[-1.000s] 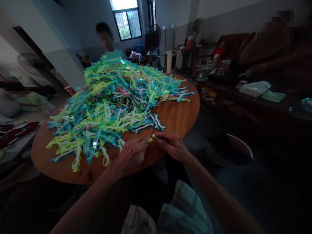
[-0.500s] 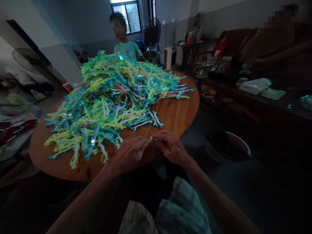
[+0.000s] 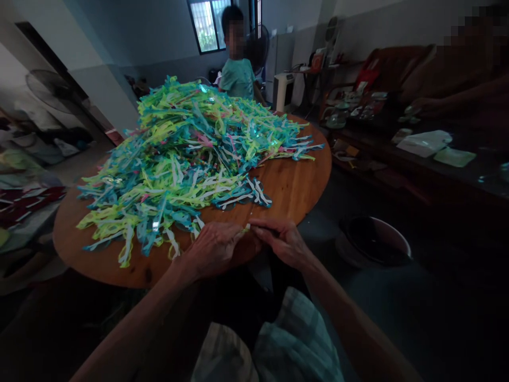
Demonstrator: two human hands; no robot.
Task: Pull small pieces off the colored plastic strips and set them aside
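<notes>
A big heap of thin plastic strips (image 3: 186,154), blue, neon green, white and some pink, covers most of a round wooden table (image 3: 290,185). At the table's near edge my left hand (image 3: 212,249) and my right hand (image 3: 282,241) meet fingertip to fingertip. Both are pinched closed on one small pale strip piece (image 3: 247,228) held between them. The piece is too small and dim to make out further.
A person in a teal shirt (image 3: 237,77) stands behind the table by the window. Another person's arm (image 3: 457,95) reaches over a cluttered low dark table (image 3: 417,159) at the right. A dark basin (image 3: 376,241) sits on the floor at the right. Clutter lies at left.
The person behind the table has walked to the right. My view shifted slightly. My hands stay pinched together at the table edge, the right one turning a little.
</notes>
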